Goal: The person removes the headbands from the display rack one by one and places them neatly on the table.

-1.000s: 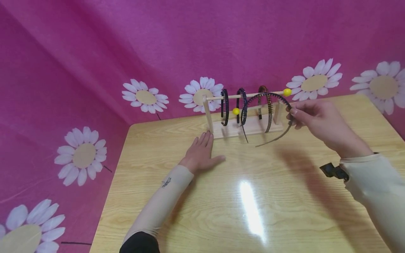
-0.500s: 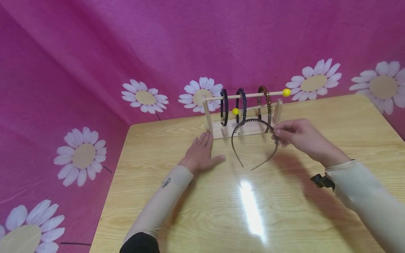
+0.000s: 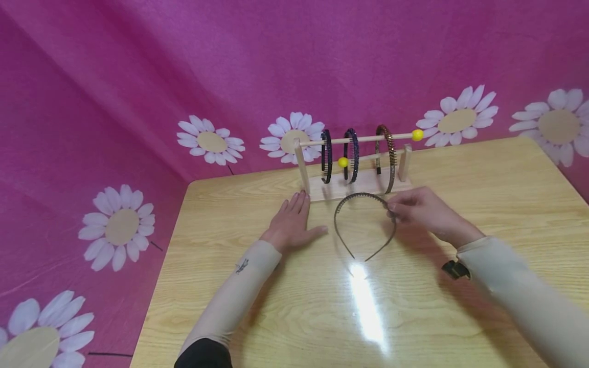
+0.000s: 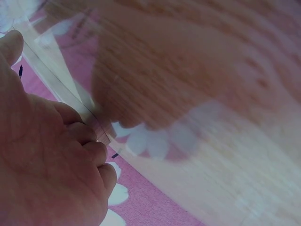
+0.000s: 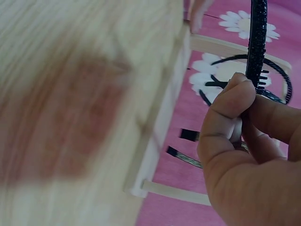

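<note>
My right hand (image 3: 421, 212) pinches a thin dark toothed headband (image 3: 335, 221) by its right side, in front of a wooden stand. The right wrist view shows the same headband (image 5: 257, 42) between thumb and fingers. My left hand (image 3: 291, 225) lies flat with straight fingers, its fingertips at the left front corner of the stand (image 3: 302, 168). On the stand's upper rod hang a black headband (image 3: 328, 158) at left, a dark purple one (image 3: 354, 153) in the middle and a brown-gold one (image 3: 392, 153) at right. In the left wrist view the left palm (image 4: 47, 160) shows.
Yellow balls cap the upper rod (image 3: 417, 135) and a lower rod (image 3: 343, 162). The stand is on a wood-grain table (image 3: 221, 286) against a magenta cloth (image 3: 257, 61) printed with white daisies. A bright light reflection lies on the tabletop.
My right hand has drawn the headband away from the stand, down and to the left, towards me. The left hand has stayed in place.
</note>
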